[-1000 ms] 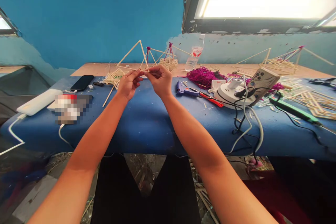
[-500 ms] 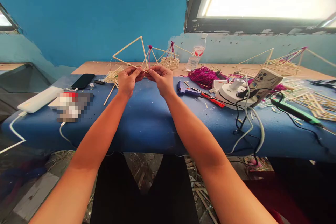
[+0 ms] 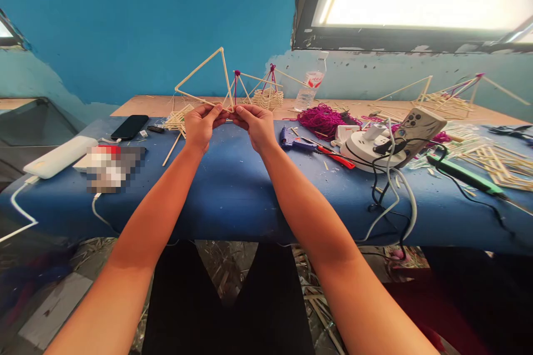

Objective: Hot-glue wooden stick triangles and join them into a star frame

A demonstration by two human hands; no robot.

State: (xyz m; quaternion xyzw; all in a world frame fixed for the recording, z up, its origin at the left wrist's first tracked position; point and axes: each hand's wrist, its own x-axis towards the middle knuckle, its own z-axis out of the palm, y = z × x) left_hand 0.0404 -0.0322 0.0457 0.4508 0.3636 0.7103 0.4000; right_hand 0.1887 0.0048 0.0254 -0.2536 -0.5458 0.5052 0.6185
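A triangle of thin pale sticks [image 3: 195,71] stands tilted above the blue table [image 3: 233,188]. My left hand [image 3: 201,125] pinches its lower corner from the left. My right hand [image 3: 255,123] pinches the same corner from the right, fingertips almost touching the left ones. Behind my hands stand stick pyramids tied with magenta thread [image 3: 266,89]. A flat stack of sticks [image 3: 177,120] lies just left of my left hand.
Left: a black phone [image 3: 130,127], a white power bank [image 3: 60,156] with cable. Right: a blue glue gun [image 3: 293,143], red-handled tool [image 3: 333,158], magenta yarn [image 3: 321,120], white socket hub [image 3: 368,151] with a phone [image 3: 418,127] and cables, loose sticks [image 3: 497,163], a water bottle [image 3: 308,91].
The stick triangle has risen and tipped more upright while both hands stay pinched at its lower corner; the hands shifted slightly left and closer together.
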